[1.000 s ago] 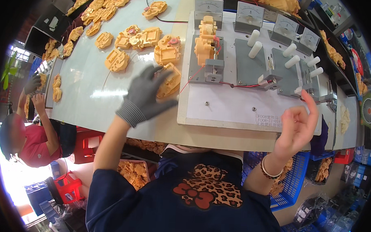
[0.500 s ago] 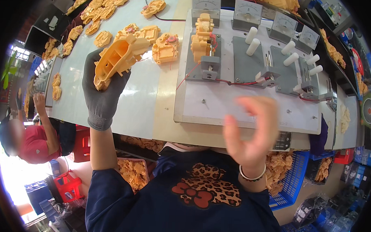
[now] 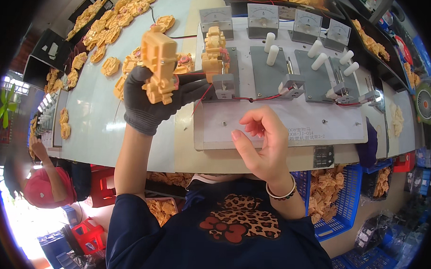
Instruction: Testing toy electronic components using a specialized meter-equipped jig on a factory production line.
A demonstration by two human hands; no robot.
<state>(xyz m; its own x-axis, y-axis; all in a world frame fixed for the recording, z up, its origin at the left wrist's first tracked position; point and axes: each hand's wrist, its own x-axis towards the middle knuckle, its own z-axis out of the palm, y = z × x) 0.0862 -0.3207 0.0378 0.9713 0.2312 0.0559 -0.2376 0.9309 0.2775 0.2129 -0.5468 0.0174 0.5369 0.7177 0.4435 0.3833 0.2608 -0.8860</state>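
Note:
My left hand [image 3: 147, 103], in a dark grey glove, holds an orange-yellow moulded plastic housing [image 3: 159, 56] upright over the table. Its gloved fingertips reach towards the left station of a white test board [image 3: 273, 122]. On that station a second orange-yellow housing [image 3: 211, 56] stands beside a grey clamp block [image 3: 224, 85], and a thin red wire [image 3: 202, 100] hangs near my fingers. My bare right hand [image 3: 267, 143] hovers over the board's front part, fingers curved, thumb apart, nothing between them.
Several analogue meters [image 3: 263, 20] line the board's back, with white pegs [image 3: 272, 55] on grey plates before them. Many housings [image 3: 105, 33] lie at the table's far left. A blue crate [image 3: 351, 196] of parts stands below right. A person in red [image 3: 50, 185] sits at left.
My left hand has moved right towards the board, and the housing in it has been turned from lying slanted to upright. My right hand has shifted left. The view has swung slightly.

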